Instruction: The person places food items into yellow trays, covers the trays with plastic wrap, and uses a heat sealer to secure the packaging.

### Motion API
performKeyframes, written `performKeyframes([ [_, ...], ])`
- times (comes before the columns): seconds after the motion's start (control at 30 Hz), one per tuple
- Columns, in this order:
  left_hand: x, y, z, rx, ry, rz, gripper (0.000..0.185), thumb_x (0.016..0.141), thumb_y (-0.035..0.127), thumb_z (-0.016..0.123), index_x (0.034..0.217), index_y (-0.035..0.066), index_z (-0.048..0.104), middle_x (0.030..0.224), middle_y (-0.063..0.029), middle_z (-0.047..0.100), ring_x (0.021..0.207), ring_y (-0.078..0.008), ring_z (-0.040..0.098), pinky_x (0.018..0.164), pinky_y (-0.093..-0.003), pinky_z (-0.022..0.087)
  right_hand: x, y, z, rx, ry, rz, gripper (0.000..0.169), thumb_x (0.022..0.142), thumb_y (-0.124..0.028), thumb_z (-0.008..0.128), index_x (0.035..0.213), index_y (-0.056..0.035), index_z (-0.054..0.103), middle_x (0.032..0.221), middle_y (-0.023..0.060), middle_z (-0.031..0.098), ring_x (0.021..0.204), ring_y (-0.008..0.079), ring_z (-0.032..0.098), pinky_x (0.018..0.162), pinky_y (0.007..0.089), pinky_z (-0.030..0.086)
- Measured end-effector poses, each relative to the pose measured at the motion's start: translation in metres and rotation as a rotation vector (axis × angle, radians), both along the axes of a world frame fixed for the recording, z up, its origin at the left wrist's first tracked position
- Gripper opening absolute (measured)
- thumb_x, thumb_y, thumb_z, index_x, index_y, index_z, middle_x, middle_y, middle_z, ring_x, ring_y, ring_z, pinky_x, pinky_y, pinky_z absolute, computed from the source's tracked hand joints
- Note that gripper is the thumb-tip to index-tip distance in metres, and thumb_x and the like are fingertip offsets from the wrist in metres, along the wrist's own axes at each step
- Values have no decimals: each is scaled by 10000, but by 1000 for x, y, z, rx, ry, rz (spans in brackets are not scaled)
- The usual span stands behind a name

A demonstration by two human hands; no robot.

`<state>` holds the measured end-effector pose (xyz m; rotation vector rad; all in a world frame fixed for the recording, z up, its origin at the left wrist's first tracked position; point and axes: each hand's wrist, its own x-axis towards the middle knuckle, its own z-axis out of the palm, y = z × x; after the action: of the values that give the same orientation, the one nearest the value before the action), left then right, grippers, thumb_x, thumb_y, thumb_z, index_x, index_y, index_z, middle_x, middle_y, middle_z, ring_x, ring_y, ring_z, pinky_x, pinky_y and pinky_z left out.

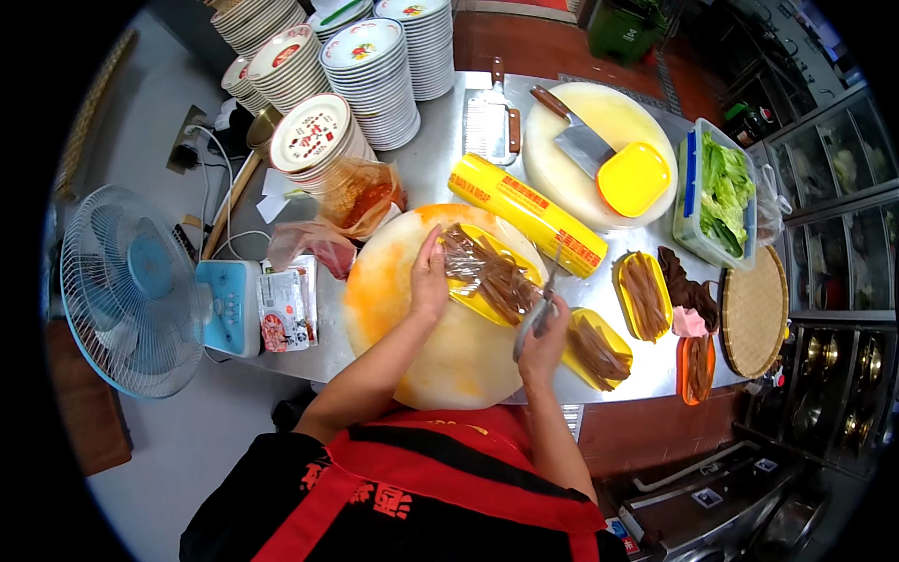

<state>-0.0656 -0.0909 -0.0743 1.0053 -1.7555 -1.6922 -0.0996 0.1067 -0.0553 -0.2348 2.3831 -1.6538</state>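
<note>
My left hand (428,277) grips the left end of a yellow tray (472,301), its thumb on top. The tray holds flat brown strips, perhaps wide noodles (491,281), under shiny clear film. It rests on a round, orange-stained cutting board (449,358). In my right hand (544,344) is a pair of grey-handled scissors (535,319), at the tray's right end with the blades pointing away from me. Right of that hand lies another yellow tray of brown strips (597,351). A similar yellow tray (642,296) sits farther back.
Behind the board lies a yellow roll of cling film (527,214). A cleaver (586,144) and yellow trays (633,179) rest on a second round board (611,105). Lettuce fills a plastic box (716,200). Stacked bowls (369,84) stand back left; a fan (147,281) is at left.
</note>
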Motion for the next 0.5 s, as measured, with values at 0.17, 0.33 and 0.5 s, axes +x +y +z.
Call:
performKeyframes([
  [0.17, -1, 2, 16, 8, 41, -29, 345, 978, 191, 396, 1291, 69, 475, 1246, -89, 514, 1104, -139, 471, 969, -256, 344, -3, 3, 18, 84, 10, 15, 516, 808, 68, 543, 1262, -61, 335, 1039, 114, 617, 915, 188, 608, 778, 279, 466],
  [0.33, 0, -9, 5, 87, -8, -98, 342, 974, 180, 405, 1278, 47, 490, 1224, -80, 531, 1089, -132, 478, 964, -254, 351, -7, 2, 40, 169, 35, 40, 517, 790, 12, 595, 1247, -75, 370, 910, 167, 621, 803, 243, 631, 717, 315, 478],
  [0.5, 2, -9, 4, 96, 32, -22, 364, 974, 184, 400, 1295, 24, 462, 1231, -81, 525, 1101, -131, 477, 962, -254, 355, -8, 34, 32, -128, -156, -119, 524, 798, -42, 630, 1242, -48, 354, 933, 109, 604, 813, 170, 597, 726, 278, 468],
])
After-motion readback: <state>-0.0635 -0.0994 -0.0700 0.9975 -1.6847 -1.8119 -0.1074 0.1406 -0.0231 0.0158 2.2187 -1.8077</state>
